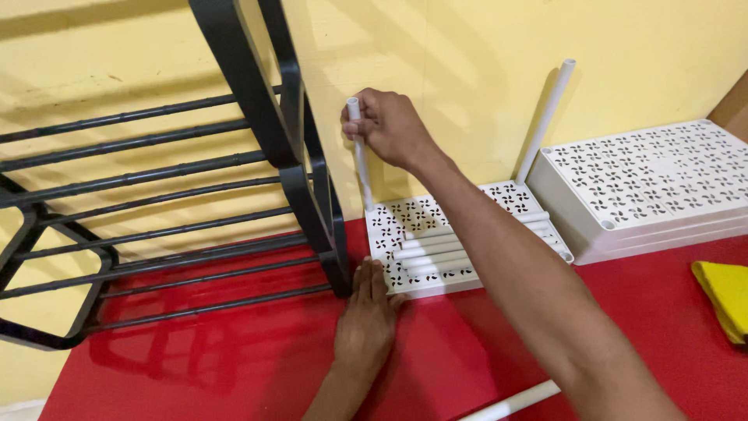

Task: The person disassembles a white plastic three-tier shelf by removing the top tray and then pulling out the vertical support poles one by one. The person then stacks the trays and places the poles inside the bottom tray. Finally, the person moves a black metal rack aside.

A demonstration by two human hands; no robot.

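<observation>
Gripping an upright white tube point(360, 152), right hand point(387, 127) seemingly clenched.

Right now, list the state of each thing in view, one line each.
Right hand: grip closed on white tube, held upright in the panel's corner.
Left hand: flat on the red floor, touching the white perforated panel.
Loose tubes: lying on the panel.
Black rack: standing against the wall.
Stacked white panels: one tube upright in their corner.
</observation>
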